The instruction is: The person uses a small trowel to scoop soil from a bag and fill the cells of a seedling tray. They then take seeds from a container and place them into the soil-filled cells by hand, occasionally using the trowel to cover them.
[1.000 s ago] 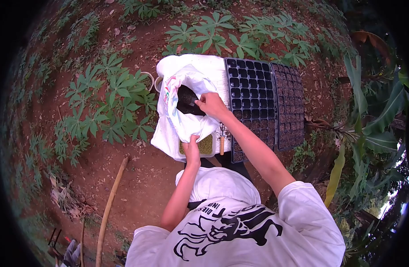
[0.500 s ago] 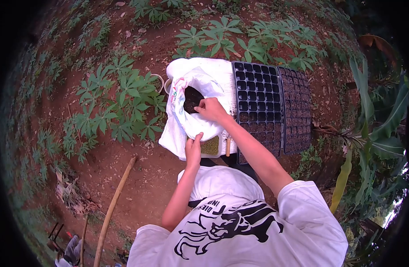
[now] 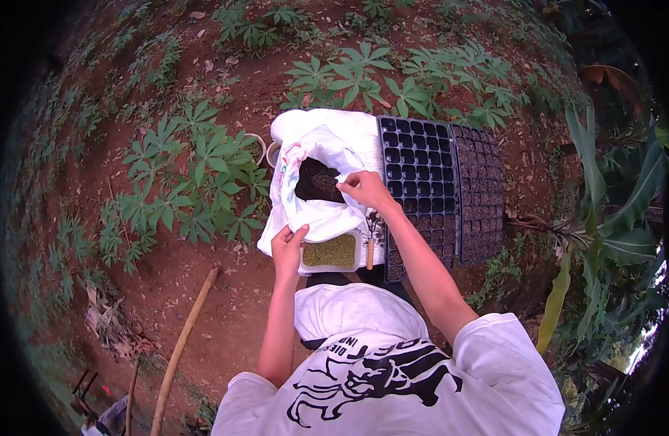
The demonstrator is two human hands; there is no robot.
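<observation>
A white sack (image 3: 326,220) stands open on the white-covered table, with dark soil (image 3: 317,180) inside. My left hand (image 3: 288,245) pinches the sack's near rim at its lower left. At the right side of the opening, my right hand (image 3: 366,188) has its fingers closed on the sack's rim. Just below the sack sits a white tub of small green grains (image 3: 330,251). Beside the tub lies a small tool with a wooden handle (image 3: 370,256), its dark end towards my right forearm.
A black seedling tray (image 3: 419,168), partly filled with soil, lies right of the sack, and a second, filled tray (image 3: 480,192) adjoins it. Leafy plants (image 3: 211,145) grow beyond and to the left. A long stick (image 3: 185,345) is at lower left.
My right hand has moved right, from over the soil to the sack's rim. My left hand has shifted left with the near rim, and more of the soil and the grain tub shows.
</observation>
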